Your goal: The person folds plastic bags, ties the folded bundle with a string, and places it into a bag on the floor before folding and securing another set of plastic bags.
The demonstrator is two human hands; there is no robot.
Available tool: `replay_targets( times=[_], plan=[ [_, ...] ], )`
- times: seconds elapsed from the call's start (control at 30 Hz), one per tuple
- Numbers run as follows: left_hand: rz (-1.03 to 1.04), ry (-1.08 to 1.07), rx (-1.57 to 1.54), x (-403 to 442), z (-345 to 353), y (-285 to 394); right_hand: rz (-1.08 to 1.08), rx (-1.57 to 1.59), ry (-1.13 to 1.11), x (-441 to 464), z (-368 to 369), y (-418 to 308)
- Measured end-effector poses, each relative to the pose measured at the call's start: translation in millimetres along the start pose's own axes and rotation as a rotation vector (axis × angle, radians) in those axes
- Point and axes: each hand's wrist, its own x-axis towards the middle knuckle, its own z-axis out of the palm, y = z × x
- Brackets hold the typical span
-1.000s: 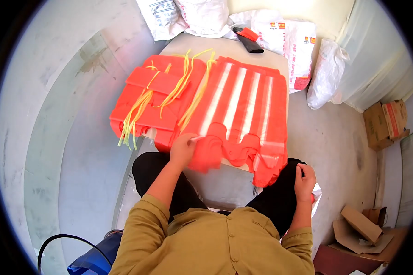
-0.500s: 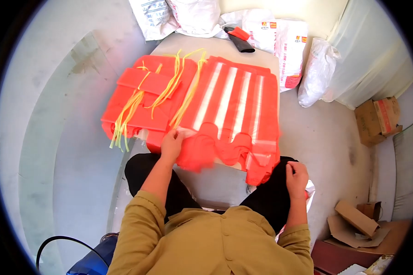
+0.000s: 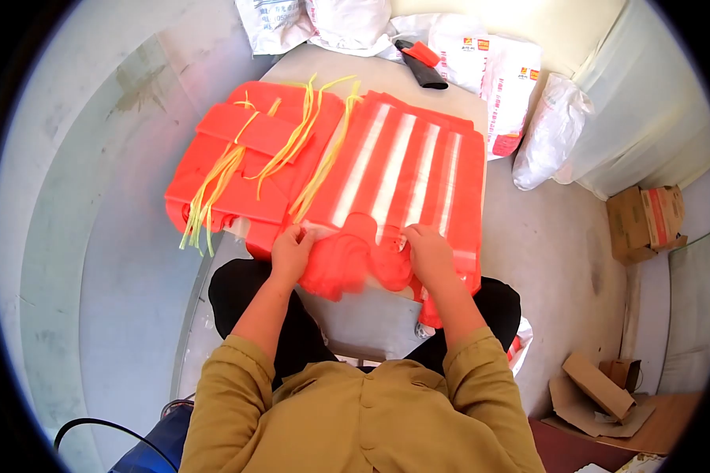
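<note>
A stack of thin red plastic bags (image 3: 426, 150) with whitish lengthwise stripes lies on the low table before me. My left hand (image 3: 292, 254) is closed at the near left edge of the stack, fingers pinching a red plastic bag. At the middle of the near edge, my right hand (image 3: 430, 254) is closed too, thumb and fingertips together on the same loose red plastic. Between my hands the crumpled bag edge (image 3: 335, 264) droops toward my lap, slightly blurred. Yellow strips (image 3: 323, 177) lie along the left side of the stack.
Left of the stack sit folded red bundles (image 3: 244, 181), one tied with yellow strips. A black tube-like piece with red on it (image 3: 424, 67) lies at the table's (image 3: 323, 67) far edge. White sacks (image 3: 509, 94) stand behind. Cardboard boxes (image 3: 645, 225) are on the right.
My right hand has come from beside my right knee to the bag's near edge and closed on it. My left hand keeps its place at the left edge.
</note>
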Motion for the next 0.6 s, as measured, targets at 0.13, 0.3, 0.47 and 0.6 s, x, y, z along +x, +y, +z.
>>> replay_targets(
  times=[0.13, 0.3, 0.47, 0.6],
  plan=[
    [0.009, 0.001, 0.01, -2.2, -1.3, 6.6, 0.09, 0.156, 0.014, 12.3, 5.8, 4.6],
    [-0.001, 0.022, 0.032, -3.1, 2.0, 6.9, 0.194, 0.247, -0.052, 16.3, 12.1, 6.7],
    [0.027, 0.007, 0.01, -2.5, 0.9, 20.5, 0.603, 0.751, 0.013, 27.5, 15.2, 17.4],
    [0.144, 0.008, 0.056, 0.0, -15.4, 86.7, 0.563, 0.822, 0.054, 34.2, -1.7, 19.6]
  ],
)
